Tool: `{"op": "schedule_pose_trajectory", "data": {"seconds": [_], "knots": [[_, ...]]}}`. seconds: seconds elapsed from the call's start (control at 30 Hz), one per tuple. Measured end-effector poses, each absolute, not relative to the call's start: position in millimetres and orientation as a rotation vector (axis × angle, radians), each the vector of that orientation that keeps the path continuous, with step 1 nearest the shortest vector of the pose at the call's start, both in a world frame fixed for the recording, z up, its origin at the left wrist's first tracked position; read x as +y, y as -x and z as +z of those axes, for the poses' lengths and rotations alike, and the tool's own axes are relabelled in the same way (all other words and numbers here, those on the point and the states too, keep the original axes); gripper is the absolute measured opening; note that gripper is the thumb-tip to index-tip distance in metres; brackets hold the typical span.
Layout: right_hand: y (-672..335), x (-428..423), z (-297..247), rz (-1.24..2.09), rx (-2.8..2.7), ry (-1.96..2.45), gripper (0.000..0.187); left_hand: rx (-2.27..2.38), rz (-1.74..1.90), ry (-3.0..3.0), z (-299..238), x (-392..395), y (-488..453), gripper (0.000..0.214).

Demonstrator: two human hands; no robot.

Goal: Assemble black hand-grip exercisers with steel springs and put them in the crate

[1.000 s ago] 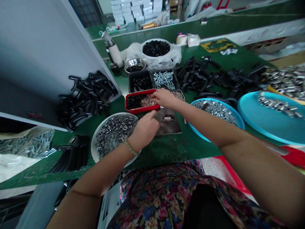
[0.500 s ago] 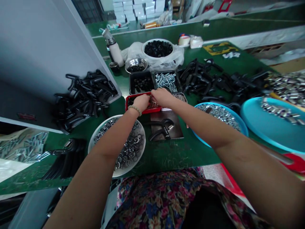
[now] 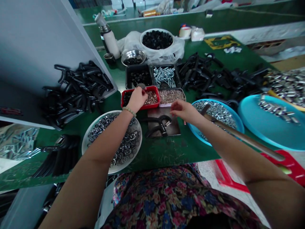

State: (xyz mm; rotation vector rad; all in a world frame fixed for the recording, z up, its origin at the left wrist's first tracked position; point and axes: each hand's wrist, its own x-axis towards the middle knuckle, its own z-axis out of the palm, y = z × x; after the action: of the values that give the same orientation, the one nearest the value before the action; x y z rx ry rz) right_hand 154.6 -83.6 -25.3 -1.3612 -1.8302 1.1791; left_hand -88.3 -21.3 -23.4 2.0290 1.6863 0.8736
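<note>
My left hand [image 3: 137,99] is over the red tray [image 3: 141,108], fingers closed around a grey disc-like piece [image 3: 141,86] that shows at the fingertips. Dark pieces and small coppery parts lie in that tray. To the right, my right hand [image 3: 183,111] hovers near the front of a tray of tiny pinkish metal parts [image 3: 172,96]. Its thumb and fingers curl together in a pinch; whatever is between them is too small to make out. Below the hands, a black handle-like tool part [image 3: 162,125] with a small metal spring lies on a dark metal plate [image 3: 175,128].
A white bowl of metal rings [image 3: 139,140] stands front left, a blue tray of small metal parts [image 3: 239,127] front right. Behind are a tray of screws [image 3: 165,77] and a black tray of dark pieces [image 3: 139,78]. Black handles [image 3: 83,86] heap at left. A flask [image 3: 111,41] stands behind.
My right hand has left the red tray, moving right and towards me. My left hand remains over the red tray, with the grey piece now visible at its fingertips. The view has shifted slightly.
</note>
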Motion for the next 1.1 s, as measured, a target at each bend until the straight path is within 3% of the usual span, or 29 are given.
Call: {"op": "schedule_pose_trajectory", "data": {"seconds": [0.13, 0.23, 0.43, 0.67, 0.87, 1.1], "knots": [[-173, -115, -46, 1.303, -1.764, 1.303, 0.013, 1.374, 0.947, -1.83, -23, -61, 79, 0.018], [-174, -119, -52, 1.29, -1.821, 1.26, 0.028, 1.215, 0.881, -1.786, -28, -99, 73, 0.02], [-165, -116, -40, 0.925, -2.121, 1.441, 0.046, 1.239, 0.916, -1.685, -48, -127, 62, 0.031], [-143, -129, -30, 0.103, -2.795, 1.239, 0.041, 1.305, 0.842, -1.784, -56, -127, 53, 0.038], [-167, -132, -36, 0.172, -2.7, 1.11, 0.042, 1.378, 0.739, -1.976, -49, -128, 50, 0.028], [-281, -133, -39, -0.204, -2.356, 2.083, 0.038, 1.342, 0.447, -2.415, -36, -136, 48, 0.019]]}}
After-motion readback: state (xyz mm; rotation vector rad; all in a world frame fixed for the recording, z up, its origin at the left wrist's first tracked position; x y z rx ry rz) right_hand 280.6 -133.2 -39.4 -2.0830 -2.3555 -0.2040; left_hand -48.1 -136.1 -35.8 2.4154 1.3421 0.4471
